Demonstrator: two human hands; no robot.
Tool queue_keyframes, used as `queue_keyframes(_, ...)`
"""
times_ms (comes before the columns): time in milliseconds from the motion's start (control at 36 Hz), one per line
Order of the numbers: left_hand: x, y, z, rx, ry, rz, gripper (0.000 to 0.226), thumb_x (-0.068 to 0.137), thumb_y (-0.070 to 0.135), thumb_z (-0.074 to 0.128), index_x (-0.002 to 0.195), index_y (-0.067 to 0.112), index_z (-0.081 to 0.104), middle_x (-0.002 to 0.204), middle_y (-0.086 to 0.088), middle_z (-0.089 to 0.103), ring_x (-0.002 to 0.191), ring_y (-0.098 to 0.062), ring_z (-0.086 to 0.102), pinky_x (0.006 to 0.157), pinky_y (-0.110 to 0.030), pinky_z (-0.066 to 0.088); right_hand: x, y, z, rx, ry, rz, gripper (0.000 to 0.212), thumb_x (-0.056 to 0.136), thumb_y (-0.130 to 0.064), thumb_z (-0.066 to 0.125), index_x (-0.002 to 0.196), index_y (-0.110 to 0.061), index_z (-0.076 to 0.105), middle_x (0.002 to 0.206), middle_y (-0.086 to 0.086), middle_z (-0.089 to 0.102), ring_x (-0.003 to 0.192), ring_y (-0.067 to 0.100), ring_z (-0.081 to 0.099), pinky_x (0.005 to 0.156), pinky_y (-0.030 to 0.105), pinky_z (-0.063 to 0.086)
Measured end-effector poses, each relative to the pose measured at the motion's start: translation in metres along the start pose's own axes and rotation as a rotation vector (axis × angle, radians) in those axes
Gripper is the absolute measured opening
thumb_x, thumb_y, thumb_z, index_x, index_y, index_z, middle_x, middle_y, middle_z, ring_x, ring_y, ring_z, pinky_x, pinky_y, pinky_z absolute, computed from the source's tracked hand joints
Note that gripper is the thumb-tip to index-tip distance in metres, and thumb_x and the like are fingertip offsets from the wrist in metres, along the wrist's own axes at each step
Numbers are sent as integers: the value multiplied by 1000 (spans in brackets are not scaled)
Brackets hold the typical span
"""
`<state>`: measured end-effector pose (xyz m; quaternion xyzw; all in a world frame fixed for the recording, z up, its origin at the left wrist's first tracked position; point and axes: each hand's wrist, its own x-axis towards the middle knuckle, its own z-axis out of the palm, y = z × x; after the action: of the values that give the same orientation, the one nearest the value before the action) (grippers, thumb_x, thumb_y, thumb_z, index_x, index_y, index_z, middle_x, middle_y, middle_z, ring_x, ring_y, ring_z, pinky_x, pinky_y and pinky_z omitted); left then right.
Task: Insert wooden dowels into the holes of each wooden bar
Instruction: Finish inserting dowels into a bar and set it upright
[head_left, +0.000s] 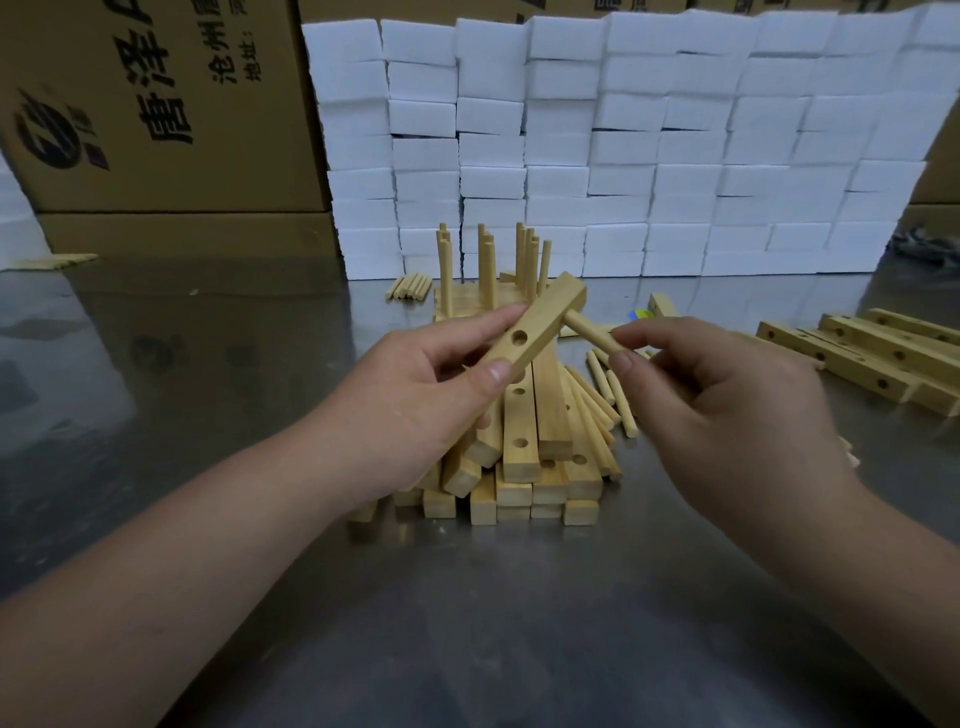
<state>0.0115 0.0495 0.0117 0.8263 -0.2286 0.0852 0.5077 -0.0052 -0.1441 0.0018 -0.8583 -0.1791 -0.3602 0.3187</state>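
My left hand (415, 395) grips a pale wooden bar (540, 322) tilted up to the right, with one open hole facing me. My right hand (711, 395) pinches a wooden dowel (589, 331) between thumb and forefinger; its far end meets the bar's right side near the upper end. Below my hands lies a pile of bars (524, 452) with holes, and loose dowels (608, 395) lean against its right side. Behind the pile stand finished bars with upright dowels (488, 270).
More drilled bars (862, 353) lie at the right on the metal table (467, 597). A small bundle of dowels (410, 287) lies at the back left. A wall of white foam blocks (623, 145) and cardboard boxes (156, 104) close off the back.
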Motion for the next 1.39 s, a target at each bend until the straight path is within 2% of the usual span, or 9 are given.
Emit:
queue_keyframes(139,-1,2,0,7,-12,-3,41,90,26,52,103,65,51,91,23,67,67,4,57,65,-13,51,0,-1,1,9,10,-3,29,81,-38,45,98,-28,66,56,-10,56,48,11,50,44,36,46)
queue_keyframes(278,-1,4,0,22,-22,-6,42,88,31,52,90,73,52,93,12,68,68,1,57,67,-17,52,-1,1,1,-3,5,-46,28,82,-36,46,98,-26,67,54,-11,54,52,14,50,42,25,37)
queue_keyframes(444,0,3,0,-4,-90,28,40,94,25,46,109,62,46,81,19,67,61,3,52,59,-12,47,1,1,1,-121,78,-166,20,83,-22,56,96,-15,70,54,-3,55,44,14,46,45,20,37)
queue_keyframes(722,1,1,-1,-13,-140,28,47,94,28,46,97,75,47,68,16,58,58,1,50,64,-21,44,1,5,0,-203,77,-272,19,85,-22,56,92,-10,70,56,5,59,47,26,52,41,30,45)
queue_keyframes(944,-1,5,-2,36,-127,4,42,93,26,46,102,68,44,67,15,56,60,-3,48,73,-32,49,-1,7,2,-68,36,-173,28,87,-25,52,105,-16,70,59,-8,53,53,11,49,50,25,41)
queue_keyframes(1028,-2,7,-3,23,-127,16,43,93,25,46,101,67,46,66,15,55,59,-4,48,72,-32,48,-2,4,2,91,33,-113,24,86,-28,52,108,-36,60,54,-4,56,56,16,49,44,23,36)
queue_keyframes(1194,-3,5,-5,44,-128,26,44,93,27,47,101,70,46,66,15,56,60,-4,48,72,-34,49,-2,-4,1,400,-29,122,14,74,-46,49,84,-53,57,81,4,62,67,20,55,51,16,42)
queue_keyframes(1306,-3,4,-6,81,-126,36,41,91,32,47,106,70,45,68,15,57,61,-6,48,72,-33,50,0,-3,2,507,-42,204,11,74,-45,53,73,-49,62,52,-4,55,46,0,46,41,7,36)
queue_keyframes(1389,-1,5,-5,94,-116,34,38,89,35,47,110,67,45,71,16,60,62,-2,50,69,-22,49,1,0,4,533,-37,215,20,82,-34,57,70,-48,65,47,-10,50,43,0,42,39,8,33)
